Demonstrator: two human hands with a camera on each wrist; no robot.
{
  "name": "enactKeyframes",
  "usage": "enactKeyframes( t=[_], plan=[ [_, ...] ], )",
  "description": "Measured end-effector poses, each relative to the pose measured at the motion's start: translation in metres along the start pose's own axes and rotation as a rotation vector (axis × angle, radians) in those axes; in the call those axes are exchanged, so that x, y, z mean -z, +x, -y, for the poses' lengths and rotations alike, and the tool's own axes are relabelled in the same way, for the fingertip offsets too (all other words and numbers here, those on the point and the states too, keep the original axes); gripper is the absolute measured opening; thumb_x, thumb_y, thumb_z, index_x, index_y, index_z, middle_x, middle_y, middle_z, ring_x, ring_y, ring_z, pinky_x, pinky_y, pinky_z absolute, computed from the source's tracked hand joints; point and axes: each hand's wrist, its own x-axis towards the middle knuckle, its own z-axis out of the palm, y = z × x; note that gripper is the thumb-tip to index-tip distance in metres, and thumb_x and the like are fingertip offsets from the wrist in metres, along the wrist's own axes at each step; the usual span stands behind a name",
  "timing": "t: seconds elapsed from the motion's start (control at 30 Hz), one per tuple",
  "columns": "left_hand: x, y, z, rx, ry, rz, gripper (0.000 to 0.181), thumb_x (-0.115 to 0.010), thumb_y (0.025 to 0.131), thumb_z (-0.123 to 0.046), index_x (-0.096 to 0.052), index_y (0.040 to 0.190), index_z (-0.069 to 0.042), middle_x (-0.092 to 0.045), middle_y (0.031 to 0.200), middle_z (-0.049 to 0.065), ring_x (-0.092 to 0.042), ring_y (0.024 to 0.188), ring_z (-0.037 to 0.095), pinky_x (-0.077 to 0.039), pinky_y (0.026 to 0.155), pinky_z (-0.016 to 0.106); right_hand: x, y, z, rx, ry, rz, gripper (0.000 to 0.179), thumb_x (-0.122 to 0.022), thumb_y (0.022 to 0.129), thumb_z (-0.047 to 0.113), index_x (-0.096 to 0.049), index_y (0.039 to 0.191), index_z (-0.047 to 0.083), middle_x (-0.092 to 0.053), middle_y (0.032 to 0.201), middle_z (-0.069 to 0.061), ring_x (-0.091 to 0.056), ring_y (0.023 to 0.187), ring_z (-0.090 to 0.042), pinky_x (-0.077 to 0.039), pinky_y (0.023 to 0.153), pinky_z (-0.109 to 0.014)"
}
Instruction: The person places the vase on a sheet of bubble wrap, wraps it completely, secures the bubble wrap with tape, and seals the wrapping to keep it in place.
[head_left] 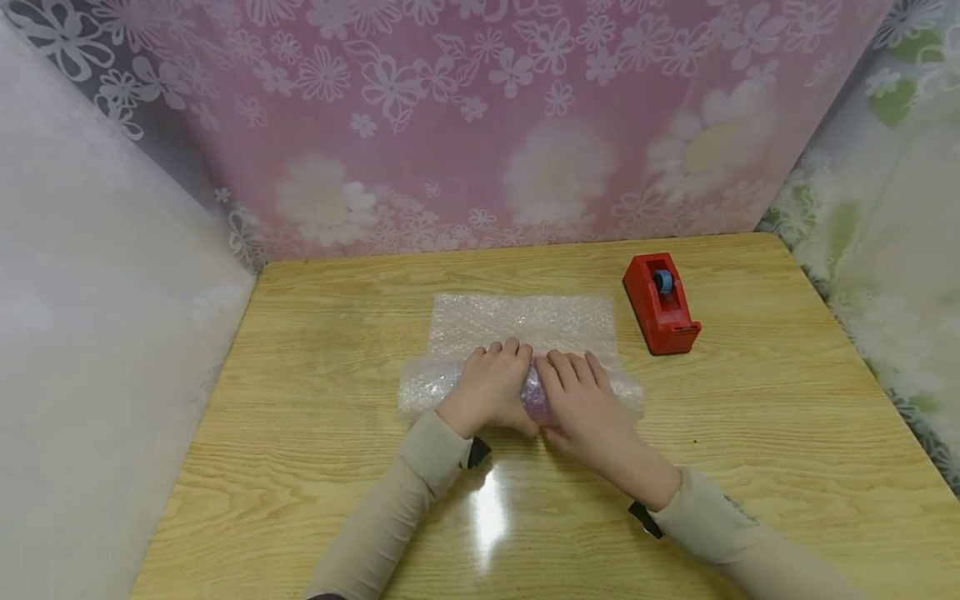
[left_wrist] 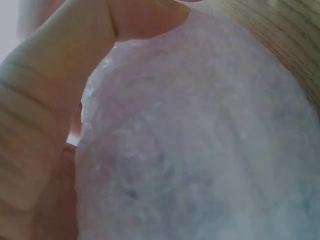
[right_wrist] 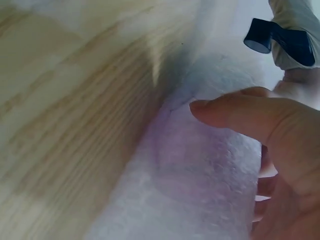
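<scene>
A sheet of clear bubble wrap [head_left: 522, 320] lies flat on the table, its near part rolled around something purple [head_left: 536, 395]. The purple thing shows only through the layers, so its kind is hidden. My left hand [head_left: 491, 387] grips the roll left of its middle, thumb on the near side and fingers over the top. Close beside it, my right hand [head_left: 588, 408] grips the roll on the right in the same way. In the left wrist view the wrapped roll [left_wrist: 200, 130] fills most of the picture. My right thumb presses the wrap [right_wrist: 200, 165] in the right wrist view.
A red tape dispenser [head_left: 660, 304] with a small blue-cored roll stands right of the sheet, toward the back. The wooden table [head_left: 330, 333] meets a pink floral curtain [head_left: 450, 150] behind, with pale hangings at both sides. Black straps show at both wrists.
</scene>
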Motion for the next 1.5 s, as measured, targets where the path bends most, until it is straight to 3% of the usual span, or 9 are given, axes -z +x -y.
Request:
enactKeyframes(
  t=[0.23, 0.5, 0.77, 1.1, 1.5],
  plan=[
    [0.001, 0.001, 0.000, -0.006, 0.005, 0.009, 0.101, -0.085, 0.051, -0.064, -0.053, 0.130, -0.009, -0.058, 0.119, 0.006, -0.059, 0.103, 0.025, -0.051, 0.089, 0.043, -0.006, 0.003, -0.001, -0.013, 0.022, -0.052, 0.094, -0.093, 0.055, 0.030, -0.049, 0.131, -0.002, -0.054, 0.125, -0.022, -0.052, 0.113, -0.041, -0.038, 0.101, -0.063],
    [0.000, -0.001, 0.000, -0.002, 0.009, -0.003, 0.105, -0.083, 0.054, -0.067, -0.049, 0.135, -0.010, -0.057, 0.123, 0.005, -0.058, 0.108, 0.027, -0.048, 0.093, 0.047, -0.001, 0.008, -0.006, -0.044, 0.128, 0.009, 0.093, -0.096, 0.055, 0.031, -0.050, 0.130, -0.001, -0.055, 0.124, -0.020, -0.054, 0.112, -0.041, -0.042, 0.098, -0.062],
    [-0.001, -0.014, -0.003, 0.001, 0.053, -0.131, 0.105, -0.083, 0.057, -0.068, -0.046, 0.138, -0.012, -0.054, 0.131, 0.007, -0.052, 0.116, 0.032, -0.041, 0.103, 0.052, -0.002, 0.011, -0.011, -0.029, 0.158, -0.016, 0.091, -0.096, 0.053, 0.030, -0.052, 0.126, 0.000, -0.056, 0.121, -0.019, -0.055, 0.109, -0.040, -0.043, 0.096, -0.059],
    [-0.020, -0.029, -0.008, 0.019, 0.155, -0.341, 0.098, -0.087, 0.058, -0.059, -0.046, 0.133, -0.013, -0.055, 0.122, 0.008, -0.055, 0.111, 0.032, -0.042, 0.100, 0.055, -0.005, 0.014, -0.015, -0.033, 0.189, -0.020, 0.088, -0.095, 0.054, 0.028, -0.052, 0.126, 0.002, -0.057, 0.120, -0.017, -0.056, 0.110, -0.038, -0.044, 0.096, -0.059],
    [-0.034, -0.029, -0.012, 0.069, 0.178, -0.382, 0.105, -0.089, 0.056, -0.057, -0.045, 0.141, -0.013, -0.056, 0.124, 0.009, -0.054, 0.109, 0.032, -0.038, 0.101, 0.058, -0.004, 0.018, -0.016, -0.040, 0.221, -0.001, 0.088, -0.096, 0.052, 0.028, -0.053, 0.125, 0.003, -0.058, 0.118, -0.017, -0.057, 0.108, -0.038, -0.045, 0.095, -0.058]
  ],
)
